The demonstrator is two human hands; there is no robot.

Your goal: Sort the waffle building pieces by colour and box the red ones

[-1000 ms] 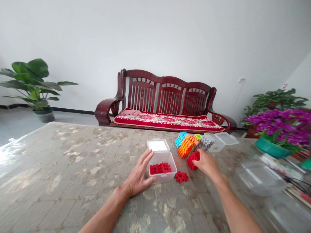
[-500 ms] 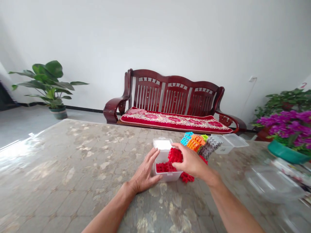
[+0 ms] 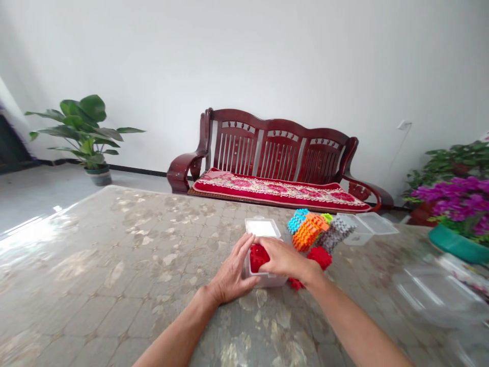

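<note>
A small clear plastic box stands on the table with its lid hinged back. My left hand is around the box's left side, thumb at the front and fingers along the far side. Inside the box, my right hand grips a clump of red interlocking plastic blocks between thumb and fingers. Part of the box's inside is hidden by that hand. More red blocks lie just right of the box, partly behind my right wrist.
Beyond the box lie stacks of blue blocks, orange blocks and grey blocks. Another open clear box stands behind them. Blurred clear containers and a teal flower pot are at the right. A wooden bench stands behind the table.
My right hand has moved left and down into the box with the red blocks. My left hand stays at the box's side. The view has shifted slightly.
</note>
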